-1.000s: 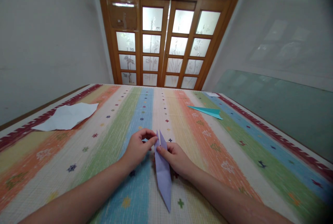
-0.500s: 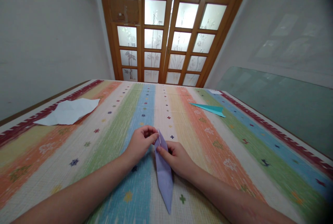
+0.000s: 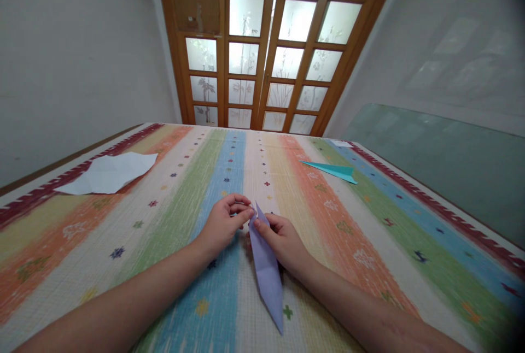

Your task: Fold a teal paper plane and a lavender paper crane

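Both hands pinch the far tip of the purple paper (image 3: pixel 266 268), which lies on the table (image 3: pixel 369 243): left hand (image 3: pixel 223 227) beside it, right hand (image 3: pixel 283 241) partly under. An uneven pinch could skew the crease, I think.

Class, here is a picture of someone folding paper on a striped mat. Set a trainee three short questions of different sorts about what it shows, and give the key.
1. True or false: both hands touch the purple paper.
2. Which paper lies on the far right of the mat? A) white sheet B) teal plane C) purple paper
3. Fill in: the white sheet lies near the mat's far ____ edge.

Key
1. True: the left hand and right hand pinch its far tip.
2. B, the teal plane.
3. left
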The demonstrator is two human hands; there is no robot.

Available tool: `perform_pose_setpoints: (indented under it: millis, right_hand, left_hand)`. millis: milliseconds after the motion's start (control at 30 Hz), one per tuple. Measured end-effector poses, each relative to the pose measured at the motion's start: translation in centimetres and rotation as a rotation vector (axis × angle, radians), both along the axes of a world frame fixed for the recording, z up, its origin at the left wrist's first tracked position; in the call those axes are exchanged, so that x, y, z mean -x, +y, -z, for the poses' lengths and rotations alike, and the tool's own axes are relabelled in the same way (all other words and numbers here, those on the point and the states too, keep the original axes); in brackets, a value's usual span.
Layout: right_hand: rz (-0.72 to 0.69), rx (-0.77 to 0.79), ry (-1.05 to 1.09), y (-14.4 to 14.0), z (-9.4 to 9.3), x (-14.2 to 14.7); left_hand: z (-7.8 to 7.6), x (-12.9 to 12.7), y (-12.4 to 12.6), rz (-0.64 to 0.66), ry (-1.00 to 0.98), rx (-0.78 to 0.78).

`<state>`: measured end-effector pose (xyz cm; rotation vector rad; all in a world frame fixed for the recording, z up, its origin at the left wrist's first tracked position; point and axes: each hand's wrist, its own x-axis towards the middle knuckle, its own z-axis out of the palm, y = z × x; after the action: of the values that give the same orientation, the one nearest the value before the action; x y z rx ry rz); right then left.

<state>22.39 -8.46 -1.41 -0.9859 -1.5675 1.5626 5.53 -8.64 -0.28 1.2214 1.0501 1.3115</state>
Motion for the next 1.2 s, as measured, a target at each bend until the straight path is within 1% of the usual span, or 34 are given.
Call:
perform_pose_setpoints:
  millis: [100,167,267,333,400,467,567,633,700,967,1067,1200]
  right_hand:
    - [0.037,-0.129,-0.098,0.04,-0.1,-0.16]
    - [0.076,-0.229,-0.168,0.07,-0.16,-0.2]
    - [0.108,-0.332,-0.229,0.06,-0.19,-0.18]
    - [0.108,-0.376,-0.252,0.0,-0.22,-0.16]
    - [0.101,-0.412,-0.27,-0.13,-0.32,-0.14]
    - [0.093,-0.44,-0.291,-0.3,-0.49,-0.13]
    - [0.086,-0.466,-0.325,-0.55,-0.73,-0.08]
    - [0.08,-0.481,-0.339,-0.64,-0.78,-0.03]
    - [0.074,-0.492,-0.345,-0.64,-0.77,0.02]
    - [0.076,-0.448,-0.316,-0.38,-0.65,0.07]
    - [0.069,-0.405,-0.268,-0.24,-0.4,0.07]
    - [0.04,-0.279,-0.175,-0.01,-0.22,0.03]
  left_hand:
    - [0.19,0.01,0.1,-0.001,0.025,0.031]
    - [0.39,0.05,0.17,-0.029,0.056,0.037]
    - [0.54,0.15,0.12,-0.088,0.128,-0.019]
    - [0.44,0.21,-0.01,-0.096,0.182,-0.064]
    - [0.26,0.21,-0.14,-0.083,0.205,-0.076]
    - [0.07,0.15,-0.2,-0.075,0.183,-0.053]
    - [-0.06,0.02,-0.12,-0.054,0.096,0.024]
    - [-0.09,-0.03,-0.03,-0.038,0.031,0.059]
    - [-0.12,-0.03,0.01,-0.035,-0.003,0.058]
    - [-0.41,0.18,-0.01,-0.051,0.017,-0.004]
    - [-0.37,0.21,0.01,-0.043,0.01,-0.006]
    - [-0.44,0.27,0.03,-0.003,-0.042,0.046]
